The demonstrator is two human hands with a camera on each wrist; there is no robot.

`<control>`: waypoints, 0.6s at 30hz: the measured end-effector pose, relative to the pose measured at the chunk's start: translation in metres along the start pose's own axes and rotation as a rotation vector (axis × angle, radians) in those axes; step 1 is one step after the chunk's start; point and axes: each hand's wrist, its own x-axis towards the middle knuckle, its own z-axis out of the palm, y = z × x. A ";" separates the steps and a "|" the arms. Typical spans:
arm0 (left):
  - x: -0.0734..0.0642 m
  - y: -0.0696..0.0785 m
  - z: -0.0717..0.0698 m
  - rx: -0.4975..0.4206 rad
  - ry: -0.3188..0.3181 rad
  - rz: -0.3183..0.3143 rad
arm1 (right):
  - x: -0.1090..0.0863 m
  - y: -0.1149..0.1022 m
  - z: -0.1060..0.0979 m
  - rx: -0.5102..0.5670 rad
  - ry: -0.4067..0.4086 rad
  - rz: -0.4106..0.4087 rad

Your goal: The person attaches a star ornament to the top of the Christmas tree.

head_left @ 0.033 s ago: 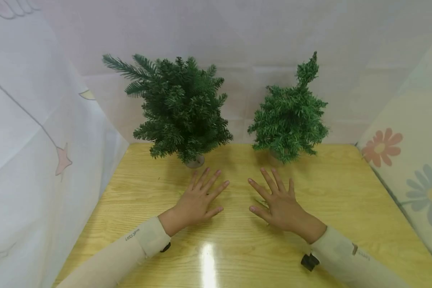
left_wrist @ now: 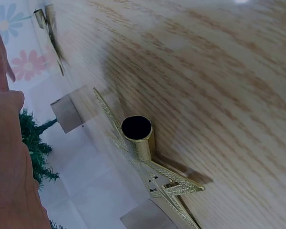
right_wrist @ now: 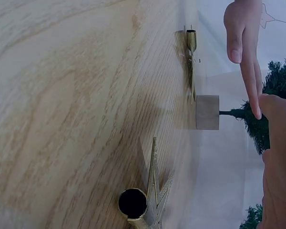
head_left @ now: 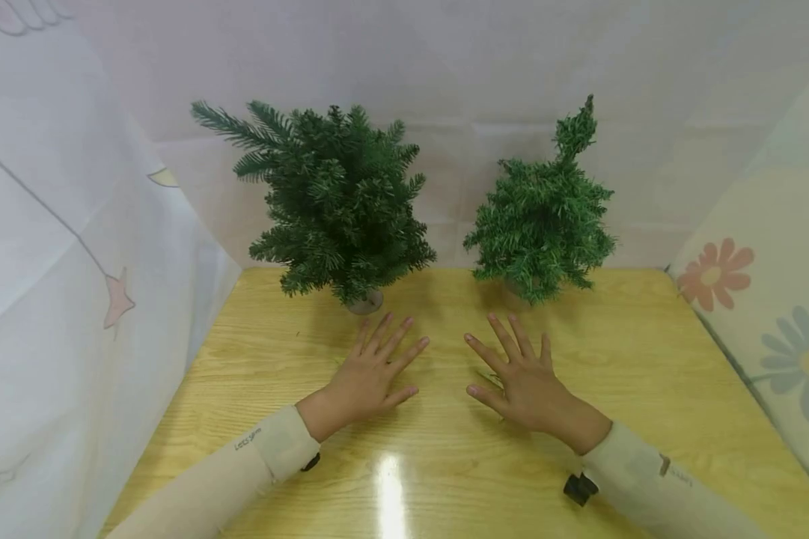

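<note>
My left hand (head_left: pixel 364 378), fingers straight and spread, is above the table in front of a dark green artificial Christmas tree (head_left: pixel 340 202). My right hand (head_left: pixel 532 385), likewise spread and holding nothing, is in front of a smaller, brighter green tree (head_left: pixel 542 224). In the left wrist view a gold star tree topper (left_wrist: pixel 142 149) with a hollow tube lies on the table below the left hand. A second gold star topper (right_wrist: pixel 155 200) lies below the right hand in the right wrist view. From the head, the hands hide most of both stars.
The wooden table (head_left: pixel 404 427) meets a pale cloth backdrop (head_left: pixel 444 67) behind the trees. More cloth hangs on the left and right, the right one printed with flowers (head_left: pixel 714 275). A round base (head_left: pixel 366 302) stands under the larger tree. Dark wrist cameras (head_left: pixel 581 489) sit beneath the sleeves.
</note>
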 end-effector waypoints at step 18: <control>0.002 0.008 -0.039 -0.230 0.318 0.044 | 0.009 -0.019 -0.003 0.166 0.091 -0.028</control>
